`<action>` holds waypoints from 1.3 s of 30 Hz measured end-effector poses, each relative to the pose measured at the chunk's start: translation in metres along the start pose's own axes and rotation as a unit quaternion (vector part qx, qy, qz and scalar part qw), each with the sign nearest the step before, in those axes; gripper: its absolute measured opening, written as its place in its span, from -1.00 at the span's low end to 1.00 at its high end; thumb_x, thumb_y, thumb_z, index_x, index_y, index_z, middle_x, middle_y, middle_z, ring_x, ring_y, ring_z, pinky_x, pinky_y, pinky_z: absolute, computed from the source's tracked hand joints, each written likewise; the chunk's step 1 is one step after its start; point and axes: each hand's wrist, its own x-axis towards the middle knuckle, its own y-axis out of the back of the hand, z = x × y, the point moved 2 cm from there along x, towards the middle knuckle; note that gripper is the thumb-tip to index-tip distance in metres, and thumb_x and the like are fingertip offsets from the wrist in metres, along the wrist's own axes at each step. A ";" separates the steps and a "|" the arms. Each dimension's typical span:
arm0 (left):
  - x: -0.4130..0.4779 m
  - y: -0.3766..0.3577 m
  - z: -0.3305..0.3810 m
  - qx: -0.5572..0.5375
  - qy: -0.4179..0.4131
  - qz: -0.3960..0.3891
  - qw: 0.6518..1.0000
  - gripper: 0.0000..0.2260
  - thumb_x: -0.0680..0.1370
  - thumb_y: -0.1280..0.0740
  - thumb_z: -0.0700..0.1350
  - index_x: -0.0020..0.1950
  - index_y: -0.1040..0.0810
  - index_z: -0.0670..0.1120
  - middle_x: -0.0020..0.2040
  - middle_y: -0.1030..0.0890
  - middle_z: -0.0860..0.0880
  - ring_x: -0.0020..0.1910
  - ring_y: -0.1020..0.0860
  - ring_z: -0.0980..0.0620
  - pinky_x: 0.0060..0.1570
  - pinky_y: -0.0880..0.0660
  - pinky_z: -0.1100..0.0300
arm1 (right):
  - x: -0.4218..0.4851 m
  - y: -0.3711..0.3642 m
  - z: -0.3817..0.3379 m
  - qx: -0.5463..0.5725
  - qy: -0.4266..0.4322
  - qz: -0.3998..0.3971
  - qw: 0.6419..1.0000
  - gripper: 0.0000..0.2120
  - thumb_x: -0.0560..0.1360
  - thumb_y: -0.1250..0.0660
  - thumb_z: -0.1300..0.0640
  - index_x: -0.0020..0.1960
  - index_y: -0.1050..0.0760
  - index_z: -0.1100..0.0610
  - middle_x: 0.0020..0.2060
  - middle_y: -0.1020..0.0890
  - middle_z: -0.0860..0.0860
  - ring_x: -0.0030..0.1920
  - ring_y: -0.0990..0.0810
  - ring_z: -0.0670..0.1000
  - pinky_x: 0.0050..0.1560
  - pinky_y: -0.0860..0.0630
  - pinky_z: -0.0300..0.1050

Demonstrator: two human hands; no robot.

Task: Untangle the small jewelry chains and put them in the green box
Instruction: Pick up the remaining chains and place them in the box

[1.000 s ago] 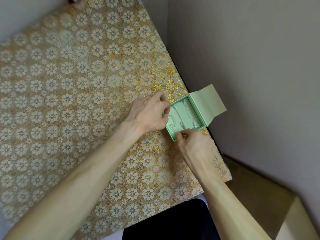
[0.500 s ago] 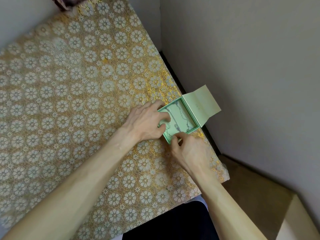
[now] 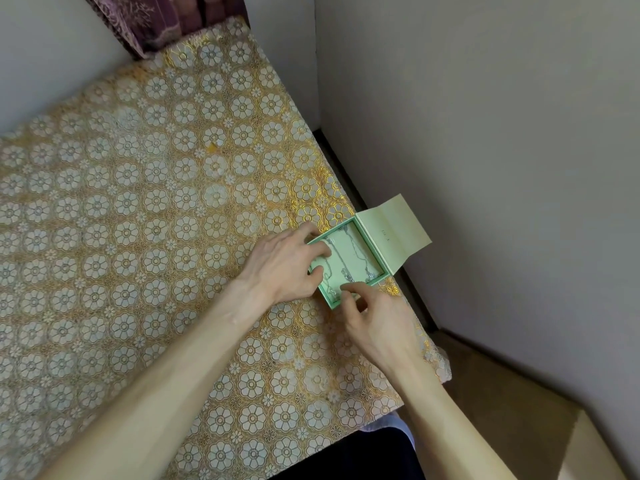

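Chains (image 3: 349,251) lie side by side inside the green box (image 3: 379,278), which stands at the right edge of the table (image 3: 156,237), its lid (image 3: 394,230) open to the right. The left hand (image 3: 284,268) holds the box's left wall, with the fingers curled over the rim. The right hand (image 3: 377,323) is at the near corner, thumb and forefinger close together; whether they pinch a chain cannot be told.

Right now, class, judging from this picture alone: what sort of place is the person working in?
Probably a room in a home, not a workshop: a gold floral tablecloth, plain walls meeting in a corner, and a patterned purple curtain at the far end.
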 end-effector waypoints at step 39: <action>-0.052 -0.029 0.033 -0.457 0.205 0.110 0.858 -0.13 0.44 -0.51 0.17 0.61 -0.07 0.25 0.64 0.00 0.20 0.59 -0.10 0.07 0.49 -0.12 -0.21 | -0.014 0.079 0.038 0.348 0.101 0.229 0.904 -0.73 0.56 -0.40 0.24 0.25 -0.64 0.11 0.13 -0.69 -0.11 0.14 -0.67 -0.13 0.19 -0.57 -0.23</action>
